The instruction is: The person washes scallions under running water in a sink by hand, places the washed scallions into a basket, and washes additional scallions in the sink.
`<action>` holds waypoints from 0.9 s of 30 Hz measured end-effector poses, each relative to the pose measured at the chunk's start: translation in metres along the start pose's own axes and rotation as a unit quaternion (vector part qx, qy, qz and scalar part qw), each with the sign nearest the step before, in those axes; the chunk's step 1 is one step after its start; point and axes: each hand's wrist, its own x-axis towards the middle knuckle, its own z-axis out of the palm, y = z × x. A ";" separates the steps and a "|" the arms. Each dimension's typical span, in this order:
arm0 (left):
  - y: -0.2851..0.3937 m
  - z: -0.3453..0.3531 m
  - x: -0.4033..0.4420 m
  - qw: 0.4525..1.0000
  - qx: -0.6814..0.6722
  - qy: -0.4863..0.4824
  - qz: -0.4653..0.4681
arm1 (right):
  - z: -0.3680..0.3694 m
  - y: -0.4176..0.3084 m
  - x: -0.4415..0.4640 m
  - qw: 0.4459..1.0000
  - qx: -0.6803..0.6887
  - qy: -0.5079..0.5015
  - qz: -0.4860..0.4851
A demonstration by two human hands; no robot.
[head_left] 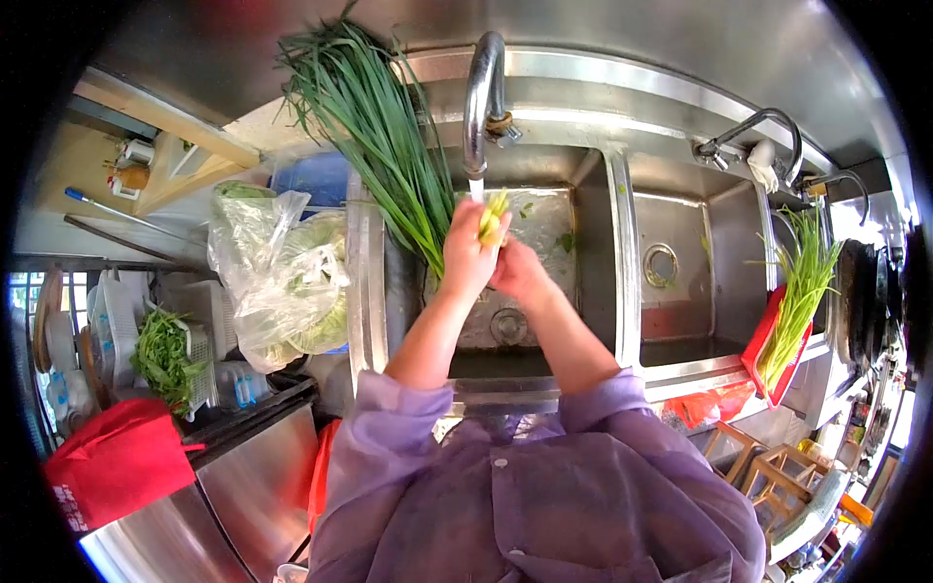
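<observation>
Water runs from the curved tap (483, 107) onto my hands over the left sink basin (544, 321). My left hand (470, 243) is closed around a small yellow-green vegetable (493, 216), whose exact kind I cannot make out. Close against it, my right hand (522, 271) has its fingers curled in at the lower end of the same vegetable; its fingertips are partly hidden. A big bunch of long green leafy stalks (374, 126) lies across the basin's left edge, its pale ends beside my left hand. Bits of green leaf (566, 241) lie in the wet basin.
A second basin (685, 311) with a drain is on the right, with another tap (753, 126). Beyond it, a red basket (785, 355) holds thin green stalks (802, 291). Bagged vegetables (282, 282) sit left; farther left are leafy greens (167, 360) and a red bag (121, 462).
</observation>
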 end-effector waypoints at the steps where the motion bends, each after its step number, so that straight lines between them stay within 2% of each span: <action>1: 0.002 0.003 0.009 0.999 0.015 0.027 0.043 | -0.006 -0.011 -0.002 0.999 -0.033 0.031 0.019; 2: 0.004 0.006 0.019 0.994 0.030 0.055 0.088 | -0.016 -0.029 -0.011 0.992 -0.111 0.038 0.047; 3: 0.001 0.007 0.026 0.999 -0.023 0.027 0.036 | -0.031 -0.041 -0.007 0.981 -0.174 0.082 0.013; 4: 0.009 0.000 0.031 0.996 -0.051 -0.035 -0.070 | -0.046 -0.046 0.000 0.963 -0.236 0.126 -0.019; 5: 0.016 -0.004 0.035 0.987 -0.132 -0.029 -0.085 | -0.059 -0.049 0.007 0.963 -0.235 0.130 -0.017; 6: 0.020 -0.008 0.038 0.972 -0.210 -0.023 -0.098 | -0.069 -0.051 0.013 0.925 -0.331 0.174 -0.067; 7: 0.020 -0.015 0.043 0.986 -0.141 -0.021 -0.090 | -0.082 -0.050 0.023 0.873 -0.423 0.215 -0.114; 8: 0.022 -0.023 0.041 0.987 -0.108 -0.019 -0.116 | -0.095 -0.046 0.034 0.873 -0.423 0.214 -0.111; 9: 0.020 -0.031 0.038 0.975 -0.179 0.002 -0.131 | -0.113 -0.039 0.048 0.711 -0.660 0.208 -0.122; 10: 0.018 -0.039 0.035 0.958 -0.246 0.023 -0.147 | -0.118 -0.031 0.052 0.492 -0.842 0.183 -0.121; 11: 0.017 -0.046 0.032 0.960 -0.245 0.043 -0.130 | -0.121 -0.019 0.060 0.414 -0.888 0.197 -0.036; 12: 0.017 -0.055 0.027 0.962 -0.241 0.062 -0.113 | -0.132 -0.009 0.067 0.419 -0.887 0.191 -0.034; 14: 0.011 -0.069 0.015 0.953 -0.256 0.094 -0.131 | -0.160 0.013 0.087 0.307 -0.922 0.134 -0.195; 15: 0.006 -0.076 0.009 0.955 -0.252 0.095 -0.126 | -0.152 0.016 0.084 0.288 -0.939 0.121 -0.143; 16: 0.003 -0.082 0.003 0.953 -0.251 0.100 -0.136 | -0.152 0.019 0.089 0.294 -0.938 0.119 -0.138; 18: -0.005 -0.091 -0.008 0.948 -0.268 0.096 -0.143 | -0.150 0.017 0.096 0.220 -0.973 0.070 0.004; 19: -0.007 -0.093 -0.014 0.946 -0.270 0.096 -0.148 | -0.149 0.014 0.093 0.219 -0.973 0.070 0.009; 21: -0.011 -0.093 -0.021 0.936 -0.276 0.119 -0.184 | -0.139 -0.003 0.083 0.294 -0.945 0.130 -0.049; 22: -0.013 -0.090 -0.023 0.934 -0.283 0.120 -0.180 | -0.121 -0.017 0.068 0.288 -0.947 0.136 -0.051; 24: -0.018 -0.082 -0.027 0.928 -0.274 0.112 -0.226 | -0.088 -0.041 0.034 0.617 -0.780 0.091 -0.055; 25: -0.016 -0.076 -0.026 0.932 -0.238 0.104 -0.253 | -0.082 -0.048 0.023 0.676 -0.731 0.050 -0.085; 26: -0.016 -0.065 -0.025 0.934 -0.237 0.092 -0.252 | -0.075 -0.050 0.013 0.671 -0.734 0.051 -0.092; 27: -0.022 -0.056 -0.025 0.931 -0.234 0.066 -0.274 | -0.062 -0.052 0.000 0.737 -0.668 0.011 -0.106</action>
